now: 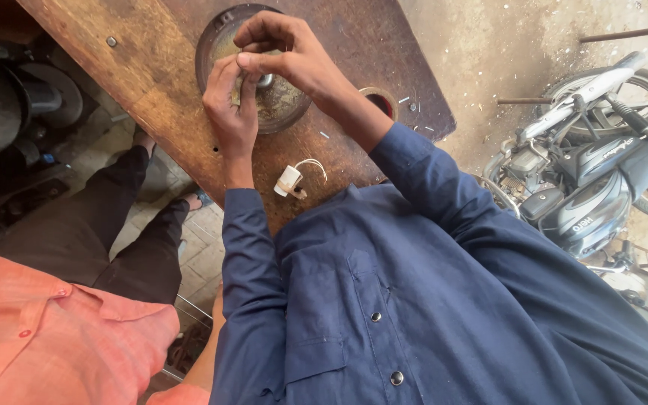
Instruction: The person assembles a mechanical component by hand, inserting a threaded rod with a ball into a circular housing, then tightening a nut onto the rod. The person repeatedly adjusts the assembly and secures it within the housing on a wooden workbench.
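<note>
Biggest thing under the fingers is the wooden table point(151, 97), rough and stained, with a round metal disc point(283, 109) set into it directly below both hands. That disc looks heavy and stiff, not something you'd lift by pinching.

The left hand point(230, 112) and right hand point(286, 56) meet just above the disc. The right fingers point(253, 61) are curled tight together, pinching something small against the left fingertips, but it's too tiny and hidden to tell what. I'd guess it's light and easy to drop, so a fingertip pinch is the way to hold it.

Nearer the body than the fingers lies a little white plastic holder point(289, 180) with thin wires point(313, 165) looping off it. Looks light and a bit brittle; grab the body, not the wires.
</note>
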Available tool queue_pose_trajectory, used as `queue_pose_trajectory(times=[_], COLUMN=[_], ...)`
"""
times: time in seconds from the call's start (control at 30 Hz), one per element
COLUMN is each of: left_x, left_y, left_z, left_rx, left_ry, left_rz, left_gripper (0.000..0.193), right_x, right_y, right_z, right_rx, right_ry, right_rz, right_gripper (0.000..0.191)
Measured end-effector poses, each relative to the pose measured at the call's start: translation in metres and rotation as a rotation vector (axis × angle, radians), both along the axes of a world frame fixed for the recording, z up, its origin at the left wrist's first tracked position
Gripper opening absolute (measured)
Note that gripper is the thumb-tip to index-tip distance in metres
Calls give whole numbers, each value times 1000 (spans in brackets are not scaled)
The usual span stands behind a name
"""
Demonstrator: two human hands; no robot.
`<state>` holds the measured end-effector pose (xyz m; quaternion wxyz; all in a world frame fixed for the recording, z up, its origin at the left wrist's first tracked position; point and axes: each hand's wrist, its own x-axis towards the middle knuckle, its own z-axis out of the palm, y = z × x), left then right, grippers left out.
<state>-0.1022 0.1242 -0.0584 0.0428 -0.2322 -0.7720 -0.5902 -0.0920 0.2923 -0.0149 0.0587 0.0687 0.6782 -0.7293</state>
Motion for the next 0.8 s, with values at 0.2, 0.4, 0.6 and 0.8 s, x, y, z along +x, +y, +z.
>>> queue_pose_trajectory(times=[0.2,0.4,0.6,0.8], left_x=[-1,-1,0,0], left_y=[-1,-3,-4,-2], left_z=[-1,-2,-3,-5], left_rx=[32,66,115,122], left_ry=[3,-9,4,0], left_rz=[16,-3,-16,-62], left_gripper=[22,20,17,24], right_x=[-3,-1,-1,-1], right_y=[1,2,2,5], right_z=[-6,-19,-25,-14], right_rx=[-5,-75,-67,-73], right_ry=[35,16,16,24], right_rz=[26,-5,-26,40], right_gripper=[29,33,23,20])
